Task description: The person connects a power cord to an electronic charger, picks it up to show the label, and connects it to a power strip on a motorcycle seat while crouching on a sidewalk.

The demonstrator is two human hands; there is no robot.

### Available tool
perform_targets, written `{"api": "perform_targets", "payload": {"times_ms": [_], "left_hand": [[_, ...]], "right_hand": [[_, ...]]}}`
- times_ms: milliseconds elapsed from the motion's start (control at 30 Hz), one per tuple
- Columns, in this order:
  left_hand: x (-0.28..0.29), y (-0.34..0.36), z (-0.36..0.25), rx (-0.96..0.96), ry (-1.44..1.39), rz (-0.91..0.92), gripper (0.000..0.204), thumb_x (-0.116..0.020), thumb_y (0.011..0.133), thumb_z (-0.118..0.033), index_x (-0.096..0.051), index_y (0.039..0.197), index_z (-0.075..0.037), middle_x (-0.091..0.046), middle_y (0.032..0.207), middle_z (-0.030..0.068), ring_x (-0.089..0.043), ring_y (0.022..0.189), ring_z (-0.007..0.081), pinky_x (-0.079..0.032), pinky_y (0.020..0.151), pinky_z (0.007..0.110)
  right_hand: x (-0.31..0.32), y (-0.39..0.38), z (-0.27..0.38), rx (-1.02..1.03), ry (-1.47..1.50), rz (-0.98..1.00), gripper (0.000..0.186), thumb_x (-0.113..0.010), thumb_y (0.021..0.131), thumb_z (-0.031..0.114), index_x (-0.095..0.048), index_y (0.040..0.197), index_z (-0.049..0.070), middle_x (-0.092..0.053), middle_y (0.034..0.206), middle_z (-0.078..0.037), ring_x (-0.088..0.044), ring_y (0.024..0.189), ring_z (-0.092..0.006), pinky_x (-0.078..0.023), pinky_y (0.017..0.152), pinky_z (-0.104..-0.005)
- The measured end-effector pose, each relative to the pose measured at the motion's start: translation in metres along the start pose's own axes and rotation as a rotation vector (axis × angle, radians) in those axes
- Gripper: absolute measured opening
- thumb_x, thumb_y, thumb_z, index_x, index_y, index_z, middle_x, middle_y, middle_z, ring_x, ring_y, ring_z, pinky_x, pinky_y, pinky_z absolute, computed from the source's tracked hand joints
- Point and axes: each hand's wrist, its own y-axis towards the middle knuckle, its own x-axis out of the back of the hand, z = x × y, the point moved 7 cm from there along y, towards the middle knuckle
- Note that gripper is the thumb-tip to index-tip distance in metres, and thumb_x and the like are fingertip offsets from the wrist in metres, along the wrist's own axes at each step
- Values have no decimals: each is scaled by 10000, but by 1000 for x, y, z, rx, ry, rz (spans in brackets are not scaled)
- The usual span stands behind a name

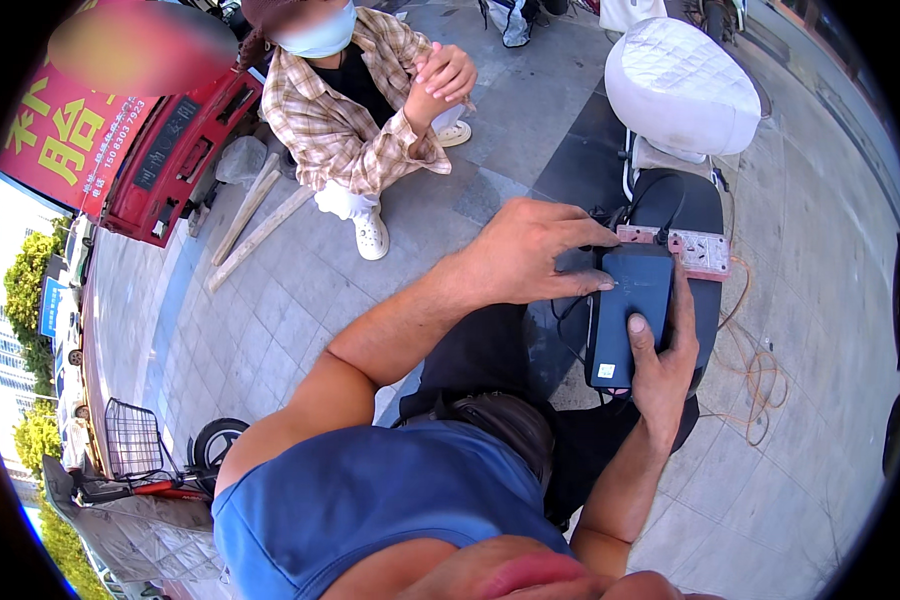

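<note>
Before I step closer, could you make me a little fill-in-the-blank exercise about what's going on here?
1. The right hand rests its ____ on the upper face of the dark charger-like box.
2. In colour, the power strip at the box's far end is ____.
3. The person in the checked shirt has both ____ clasped together.
4. In colour, the quilted seat cover beyond the power strip is ____.

Missing words: thumb; pink; hands; white.

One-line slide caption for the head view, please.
Right hand holds a black charger-like box, left hand at its edge, beside a pink power strip; plaid-shirted person nearby.
</note>
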Motion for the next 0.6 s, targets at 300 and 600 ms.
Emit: {"api": "perform_targets", "payload": {"times_ms": [300,600], "left_hand": [[-15,1,2,125,145,97,384,-838,823,-334,-694,1061,-68,-718,944,118,-702,834,338,-554,702,410],[-8,-8,5,120,-71,104,429,-821,851,-269,-706,1201,-49,-715,1082,143,-702,982,333,-561,823,411]], "right_hand": [[-1,-4,-3,-71,44,35,791,-792,898,220,-413,1566,30,-614,1378,-224,-608,1243,-277,-496,1050,-411],[2,-4,-13,-154,183,87,778,-773,897,202,-413,1563,22,-614,1352,-235,-628,1193,-286,-514,1009,-408]]}}
